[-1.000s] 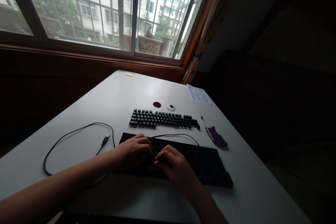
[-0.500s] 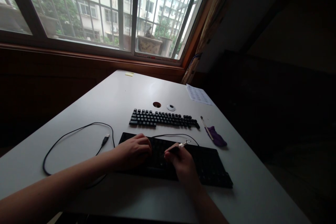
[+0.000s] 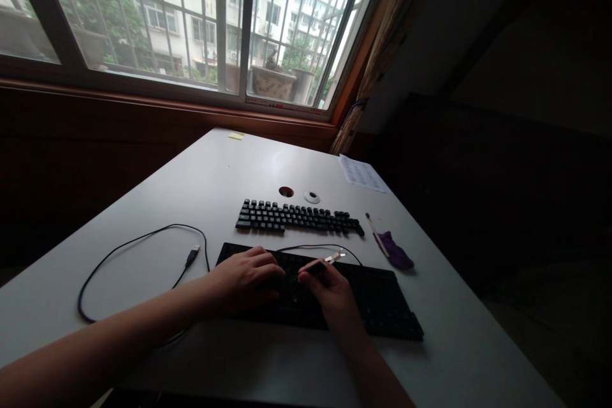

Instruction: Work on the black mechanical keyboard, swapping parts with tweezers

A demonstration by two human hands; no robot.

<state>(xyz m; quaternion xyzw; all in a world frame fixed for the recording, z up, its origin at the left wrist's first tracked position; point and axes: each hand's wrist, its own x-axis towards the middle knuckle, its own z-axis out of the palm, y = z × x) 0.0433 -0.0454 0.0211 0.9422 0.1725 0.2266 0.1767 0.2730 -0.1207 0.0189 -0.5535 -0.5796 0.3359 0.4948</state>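
A black keyboard (image 3: 382,296) lies on the white desk, close to me. Over its left half rests my left hand (image 3: 251,274), fingers bent and pointing right, with thumb and forefinger apart; its fingertips are partly lost in shadow. My right hand (image 3: 329,293) is closed around a small tool (image 3: 315,266) above the keyboard's middle. This tool has a dark body and a shiny forked end pointing up and away. Behind the keyboard, black keycaps (image 3: 296,217) lie laid out in rows with an uneven outline. Both hands hide part of the keyboard.
A black USB cable (image 3: 191,256) loops at left. To the right lie a thin brush (image 3: 377,234) and a purple cloth (image 3: 396,250). Farther back are a desk hole (image 3: 285,192), its round cover (image 3: 312,197), paper sheets (image 3: 362,173) and yellow notes (image 3: 236,136).
My left hand has shifted slightly right over the keyboard, its thumb and forefinger now farther out toward my right hand. The tool in my right hand has tilted a little.
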